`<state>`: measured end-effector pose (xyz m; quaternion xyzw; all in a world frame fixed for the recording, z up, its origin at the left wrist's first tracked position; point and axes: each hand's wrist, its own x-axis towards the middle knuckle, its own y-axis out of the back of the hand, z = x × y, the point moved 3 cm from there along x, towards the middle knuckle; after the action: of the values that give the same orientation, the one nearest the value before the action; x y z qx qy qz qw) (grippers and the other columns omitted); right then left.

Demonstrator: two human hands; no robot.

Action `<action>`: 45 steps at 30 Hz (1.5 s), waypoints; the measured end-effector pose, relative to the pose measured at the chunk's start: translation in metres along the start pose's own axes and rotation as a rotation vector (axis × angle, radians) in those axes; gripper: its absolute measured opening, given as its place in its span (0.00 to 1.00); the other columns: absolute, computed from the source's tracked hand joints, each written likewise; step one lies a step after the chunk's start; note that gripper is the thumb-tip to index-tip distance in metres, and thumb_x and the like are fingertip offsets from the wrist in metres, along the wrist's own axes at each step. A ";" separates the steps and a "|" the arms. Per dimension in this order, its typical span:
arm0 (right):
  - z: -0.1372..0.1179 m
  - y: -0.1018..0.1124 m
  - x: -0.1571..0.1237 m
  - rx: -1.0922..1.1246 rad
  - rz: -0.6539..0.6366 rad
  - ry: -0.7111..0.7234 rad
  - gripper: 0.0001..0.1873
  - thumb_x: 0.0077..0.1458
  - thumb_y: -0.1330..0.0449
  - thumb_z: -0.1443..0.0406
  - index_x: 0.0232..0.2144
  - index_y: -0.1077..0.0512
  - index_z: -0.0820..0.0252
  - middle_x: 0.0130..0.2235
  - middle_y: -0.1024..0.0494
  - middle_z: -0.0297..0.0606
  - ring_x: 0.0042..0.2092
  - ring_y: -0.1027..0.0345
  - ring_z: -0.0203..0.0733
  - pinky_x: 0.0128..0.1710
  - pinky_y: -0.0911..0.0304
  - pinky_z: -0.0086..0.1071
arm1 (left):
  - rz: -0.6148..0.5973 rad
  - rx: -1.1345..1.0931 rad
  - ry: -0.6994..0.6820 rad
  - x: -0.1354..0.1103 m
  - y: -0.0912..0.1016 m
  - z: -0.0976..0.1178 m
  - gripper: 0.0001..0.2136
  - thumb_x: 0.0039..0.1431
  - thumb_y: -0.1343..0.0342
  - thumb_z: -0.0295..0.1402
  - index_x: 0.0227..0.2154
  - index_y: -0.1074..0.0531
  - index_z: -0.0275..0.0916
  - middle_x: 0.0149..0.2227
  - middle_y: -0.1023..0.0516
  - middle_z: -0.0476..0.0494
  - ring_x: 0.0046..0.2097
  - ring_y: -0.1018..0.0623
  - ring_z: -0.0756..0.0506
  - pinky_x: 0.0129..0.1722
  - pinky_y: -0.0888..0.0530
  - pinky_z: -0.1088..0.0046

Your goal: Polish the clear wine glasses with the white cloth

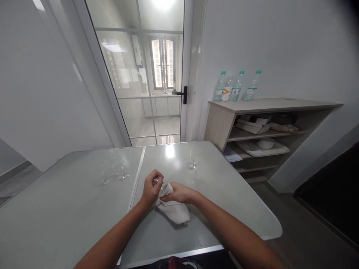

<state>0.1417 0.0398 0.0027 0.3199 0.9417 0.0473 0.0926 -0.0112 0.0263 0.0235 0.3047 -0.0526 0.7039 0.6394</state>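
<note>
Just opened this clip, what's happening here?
A person works at a grey table, both hands together over it. The right hand grips a white cloth, bunched against a clear item pinched in the left hand; what it is cannot be told. A stemmed glass stands upright further back, more glasses to the left.

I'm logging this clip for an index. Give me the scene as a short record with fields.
left hand: fingers curled at upper end of white cloth
right hand: gripping the white cloth
table: grey, cloth trails onto it
wine glass: upright, beyond the hands
other glasses: left half of table
shelf: water bottles on top
</note>
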 end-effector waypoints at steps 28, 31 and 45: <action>-0.001 0.000 0.005 -0.441 0.243 0.068 0.07 0.52 0.36 0.67 0.36 0.25 0.61 0.36 0.20 0.36 0.37 0.29 0.43 0.36 0.40 0.30 | -0.053 -0.012 -0.067 -0.001 -0.002 -0.006 0.13 0.68 0.51 0.38 0.35 0.23 0.39 0.37 0.21 0.42 0.36 0.23 0.44 0.35 0.27 0.69; -0.005 -0.003 0.004 -0.818 0.417 -0.044 0.18 0.53 0.40 0.70 0.47 0.28 0.62 0.40 0.18 0.44 0.38 0.26 0.47 0.37 0.40 0.33 | 0.005 0.031 0.033 0.001 0.000 -0.008 0.11 0.66 0.48 0.37 0.31 0.25 0.39 0.30 0.24 0.46 0.32 0.24 0.46 0.30 0.29 0.72; 0.005 -0.010 0.002 0.430 -0.105 -0.141 0.26 0.39 0.24 0.57 0.38 0.26 0.61 0.37 0.22 0.37 0.37 0.30 0.40 0.41 0.36 0.33 | -0.100 -0.164 0.048 -0.003 0.001 -0.005 0.16 0.69 0.49 0.41 0.33 0.23 0.37 0.30 0.23 0.47 0.23 0.26 0.51 0.24 0.29 0.75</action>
<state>0.1355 0.0329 -0.0039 0.2855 0.9367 -0.1817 0.0904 -0.0142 0.0260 0.0185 0.2367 -0.0793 0.6714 0.6978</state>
